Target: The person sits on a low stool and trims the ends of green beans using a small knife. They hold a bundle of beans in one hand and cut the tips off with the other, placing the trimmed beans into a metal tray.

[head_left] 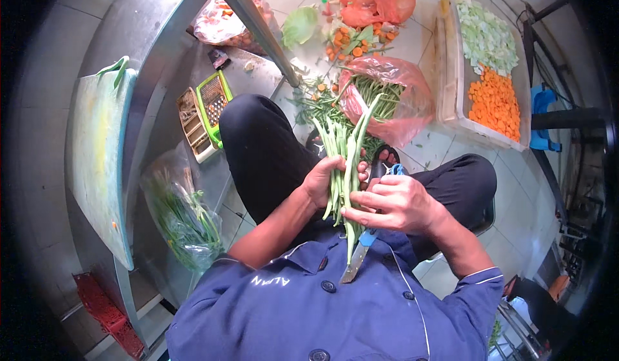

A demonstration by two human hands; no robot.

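My left hand (pixel 320 179) is closed round a bunch of long green beans (pixel 336 145), held upright over my lap. My right hand (pixel 400 203) grips a knife (pixel 354 265) with a blue handle, its blade angled down towards my shirt. The fingers of that hand also press against one bean at the right side of the bunch. Just beyond the hands, a pink plastic bag (pixel 418 106) lies open on the floor with more green beans inside. Green trimmings (pixel 325 110) are scattered beside it.
At the right stands a tub (pixel 445 70) holding chopped cabbage (pixel 487 35) and sliced carrots (pixel 495 103). A metal table with a cutting board (pixel 100 161), a green-framed grater (pixel 213 100) and a bag of green onions (pixel 184 212) are at the left. A red bag (pixel 374 0) lies ahead.
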